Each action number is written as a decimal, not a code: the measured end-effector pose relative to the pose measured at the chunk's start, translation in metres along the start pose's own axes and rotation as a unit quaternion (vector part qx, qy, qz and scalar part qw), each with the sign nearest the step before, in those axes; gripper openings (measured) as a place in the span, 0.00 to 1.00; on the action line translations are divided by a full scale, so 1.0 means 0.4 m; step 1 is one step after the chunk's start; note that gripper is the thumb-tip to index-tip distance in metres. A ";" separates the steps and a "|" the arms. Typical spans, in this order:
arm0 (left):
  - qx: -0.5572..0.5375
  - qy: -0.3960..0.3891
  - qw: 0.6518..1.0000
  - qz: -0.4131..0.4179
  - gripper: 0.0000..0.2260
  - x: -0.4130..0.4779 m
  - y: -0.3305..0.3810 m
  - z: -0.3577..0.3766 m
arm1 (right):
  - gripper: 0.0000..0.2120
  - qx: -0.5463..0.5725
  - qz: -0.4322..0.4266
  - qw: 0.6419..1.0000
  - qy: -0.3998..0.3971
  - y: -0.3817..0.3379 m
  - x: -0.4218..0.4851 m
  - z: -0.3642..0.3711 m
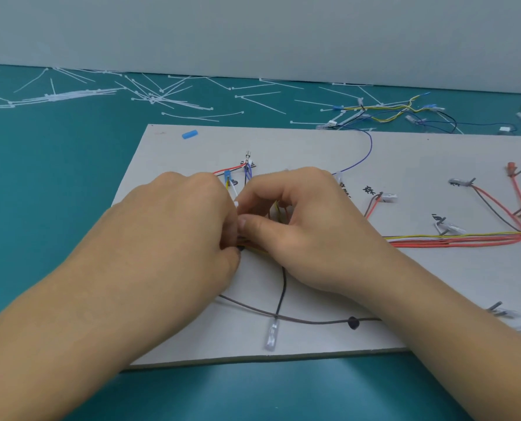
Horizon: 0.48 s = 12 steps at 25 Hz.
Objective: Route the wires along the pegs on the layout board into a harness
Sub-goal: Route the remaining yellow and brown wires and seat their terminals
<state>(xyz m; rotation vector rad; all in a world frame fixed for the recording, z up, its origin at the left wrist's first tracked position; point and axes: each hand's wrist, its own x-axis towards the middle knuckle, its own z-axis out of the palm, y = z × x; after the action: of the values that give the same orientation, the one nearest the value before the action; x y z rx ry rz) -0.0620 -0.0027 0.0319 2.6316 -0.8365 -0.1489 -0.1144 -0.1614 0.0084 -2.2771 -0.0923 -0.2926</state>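
Note:
A grey layout board [344, 153] lies on the teal table, with pegs and coloured wires on it. My left hand [177, 226] and my right hand [301, 226] meet at the board's middle left, fingers curled, and pinch a bundle of wires [254, 249] between them. A white cable tie [234, 192] rises from the spot where the fingers meet. The bundle runs right as red, yellow and white wires [453, 240] to a peg. A dark wire [282, 296] drops below my hands to a clear terminal [270, 337]. A grey wire [314, 322] crosses it. What my fingertips hold is mostly hidden.
Loose white cable ties [150, 97] are scattered along the far table edge. A second harness of yellow, blue and black wires [387, 112] lies behind the board at the right. A blue sleeve [189, 134] sits at the board's far left corner. Red wires [520, 199] branch at the right.

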 end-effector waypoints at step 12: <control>0.041 -0.070 0.997 -0.004 0.05 0.006 -0.009 -0.051 | 0.04 -0.047 0.003 0.999 0.004 -0.002 0.003 0.003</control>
<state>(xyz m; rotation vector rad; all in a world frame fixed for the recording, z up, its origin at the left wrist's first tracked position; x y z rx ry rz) -0.0537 0.0050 0.0493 2.7271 -0.8965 -0.3103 -0.1130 -0.1601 0.0083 -2.3689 -0.0680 -0.3096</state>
